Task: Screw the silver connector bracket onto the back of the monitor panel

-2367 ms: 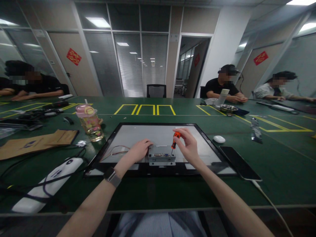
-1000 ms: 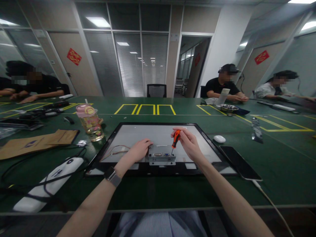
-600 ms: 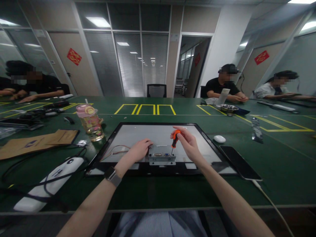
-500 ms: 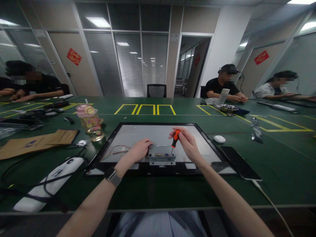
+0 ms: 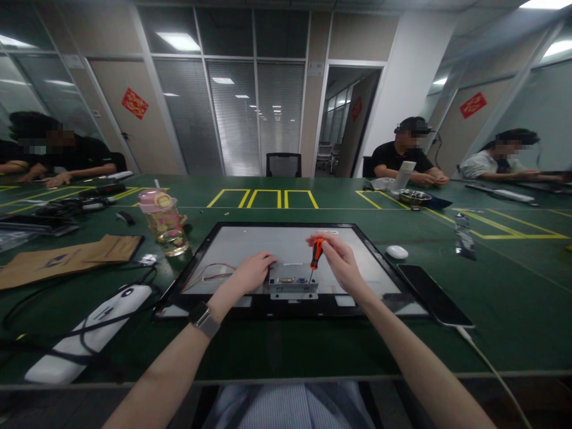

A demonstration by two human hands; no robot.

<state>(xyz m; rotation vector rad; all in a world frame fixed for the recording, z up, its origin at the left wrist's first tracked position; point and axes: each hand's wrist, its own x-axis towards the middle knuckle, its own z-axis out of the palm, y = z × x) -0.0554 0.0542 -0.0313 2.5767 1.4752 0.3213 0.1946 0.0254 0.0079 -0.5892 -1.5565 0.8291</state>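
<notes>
My right hand (image 5: 343, 262) is closed on the orange and black handle of a screwdriver (image 5: 317, 255). Its thin shaft slants down to the right end of a metal bracket (image 5: 292, 288), which carries connector ports, one of them blue. My left hand (image 5: 254, 271) has its fingers held together and curled against the bracket's left end; the fingertips are partly hidden. Under both hands a display panel (image 5: 250, 239) with a black frame lies flat, its pale back upward. Thin coloured wires (image 5: 213, 271) lie on the panel left of my left hand.
Left of the panel stand a pink-lidded cup (image 5: 163, 223), a brown paper bag (image 5: 89, 257) and a white power strip (image 5: 96, 333) with black cables. To the right lie a white case (image 5: 397, 252) and a phone (image 5: 433, 295) on a cable. Several people sit across the table.
The screwdriver handle has turned and sits slightly lower and further left, with its tip still at the bracket's right end. My right fingers have shifted slightly; my left hand has stayed in place.
</notes>
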